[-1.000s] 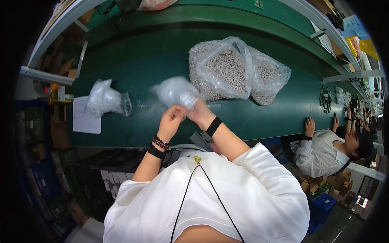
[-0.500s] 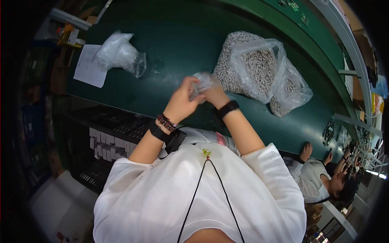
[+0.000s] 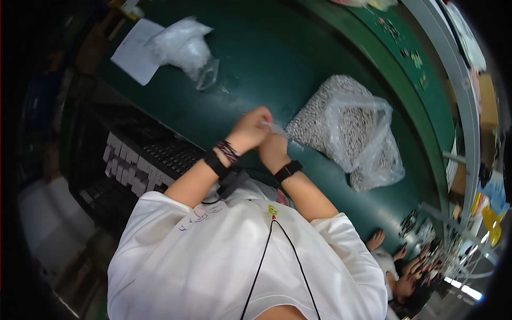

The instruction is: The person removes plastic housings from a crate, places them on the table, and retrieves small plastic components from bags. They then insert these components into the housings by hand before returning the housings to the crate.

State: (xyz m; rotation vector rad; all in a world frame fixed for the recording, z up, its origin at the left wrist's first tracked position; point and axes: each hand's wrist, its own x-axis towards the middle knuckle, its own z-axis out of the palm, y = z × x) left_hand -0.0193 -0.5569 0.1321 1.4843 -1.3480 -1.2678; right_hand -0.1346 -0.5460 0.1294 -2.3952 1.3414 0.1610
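My left hand (image 3: 248, 131) and my right hand (image 3: 273, 151) meet over the near part of the green workbench. Between them is a small clear plastic bag (image 3: 276, 128), pinched by the fingers of both; a whitish edge of it sticks out above my right hand. Its contents, if any, are hidden. Just to the right lies a large clear plastic bag (image 3: 385, 127), open and heaped with many small grey pieces (image 3: 320, 114); neither hand touches it.
A bundle of clear plastic bags (image 3: 184, 45) lies partly on a white sheet of paper (image 3: 134, 56) at the far left. Below the bench edge is a black rack (image 3: 154, 141) holding white boxes (image 3: 128, 165). Co-workers sit along the bench at right; one person's hand (image 3: 376, 239) rests there.
My hands have come closer together, and the small bag is now gathered and mostly covered by my fingers. The view has turned, so the bench appears more steeply slanted.
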